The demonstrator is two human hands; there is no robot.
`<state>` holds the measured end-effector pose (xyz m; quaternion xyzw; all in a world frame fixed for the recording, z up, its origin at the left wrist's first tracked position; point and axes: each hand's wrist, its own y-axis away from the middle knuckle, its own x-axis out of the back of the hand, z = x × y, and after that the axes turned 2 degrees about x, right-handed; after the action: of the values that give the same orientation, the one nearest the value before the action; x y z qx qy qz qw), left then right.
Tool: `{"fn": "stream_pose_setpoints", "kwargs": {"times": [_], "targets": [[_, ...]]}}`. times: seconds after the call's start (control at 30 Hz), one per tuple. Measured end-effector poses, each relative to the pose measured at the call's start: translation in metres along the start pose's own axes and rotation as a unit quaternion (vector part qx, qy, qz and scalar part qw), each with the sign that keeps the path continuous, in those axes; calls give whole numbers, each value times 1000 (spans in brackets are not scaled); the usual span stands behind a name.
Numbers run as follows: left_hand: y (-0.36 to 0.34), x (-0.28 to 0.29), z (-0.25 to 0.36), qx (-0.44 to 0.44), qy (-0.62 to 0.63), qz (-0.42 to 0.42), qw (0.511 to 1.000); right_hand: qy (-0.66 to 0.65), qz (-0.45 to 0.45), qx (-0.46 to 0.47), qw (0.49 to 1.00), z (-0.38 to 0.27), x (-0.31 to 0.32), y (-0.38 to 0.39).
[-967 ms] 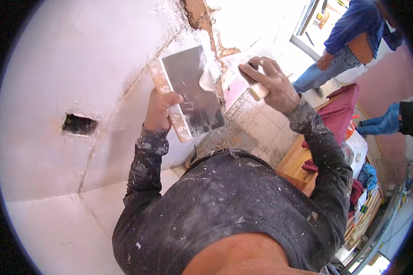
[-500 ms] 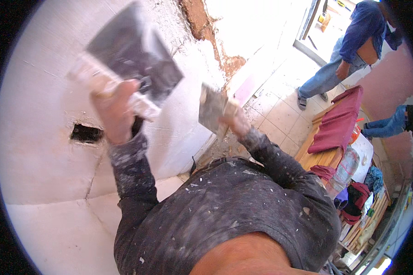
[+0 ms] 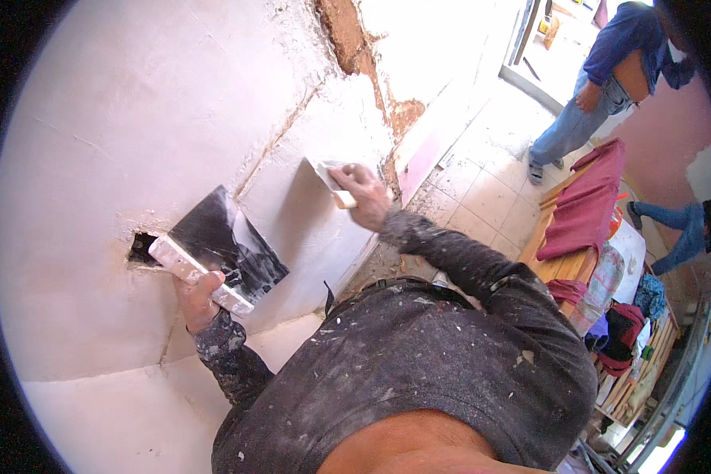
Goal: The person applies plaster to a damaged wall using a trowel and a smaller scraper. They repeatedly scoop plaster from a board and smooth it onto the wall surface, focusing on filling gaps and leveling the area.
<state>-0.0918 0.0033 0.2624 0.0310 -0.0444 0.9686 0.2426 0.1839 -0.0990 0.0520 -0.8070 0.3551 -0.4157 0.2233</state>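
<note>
My left hand (image 3: 197,300) is closed round the pale handle of a wide putty knife (image 3: 227,237). Its broad dark blade carries a whitish smear and sits in front of the wall. Farther along, my right hand (image 3: 369,196) grips a smaller putty knife (image 3: 342,199) by its light handle, fingers pressed along it. That blade is tilted close to the plastered wall (image 3: 166,103); whether it touches, I cannot tell. Beside it a crack runs through the plaster. A rectangular hole (image 3: 141,248) in the wall is partly covered by the wide knife's handle.
Bare brown wall (image 3: 346,39) shows in a broken strip at the top. To the right, a dark red cloth (image 3: 581,209) lies over a wooden piece of furniture, with piled clothes (image 3: 620,336) nearby. One person (image 3: 577,103) stands on the tiled floor (image 3: 482,186); another person's legs show farther right.
My left hand has lowered the wide putty knife toward me. My right hand has moved up and left to the wall, turning the smaller knife. The second person's legs have shifted.
</note>
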Motion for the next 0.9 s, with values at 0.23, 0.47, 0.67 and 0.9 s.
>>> {"fn": "stream_pose_setpoints", "kwargs": {"times": [0.23, 0.47, 0.67, 0.9], "targets": [[-14, 27, -13, 106, -122, -117, 980, 189, 95, 126, 969, 63, 89, -88], [-54, 49, -16, 173, -199, -243, 933, 127, 151, -3, 980, 148, -15, -18], [-61, 66, -22, 209, -193, -266, 921, 73, 145, -34, 986, 156, 2, 15], [-53, 53, -14, 193, -181, -268, 926, 135, 180, 71, 972, 75, 24, -81]]}}
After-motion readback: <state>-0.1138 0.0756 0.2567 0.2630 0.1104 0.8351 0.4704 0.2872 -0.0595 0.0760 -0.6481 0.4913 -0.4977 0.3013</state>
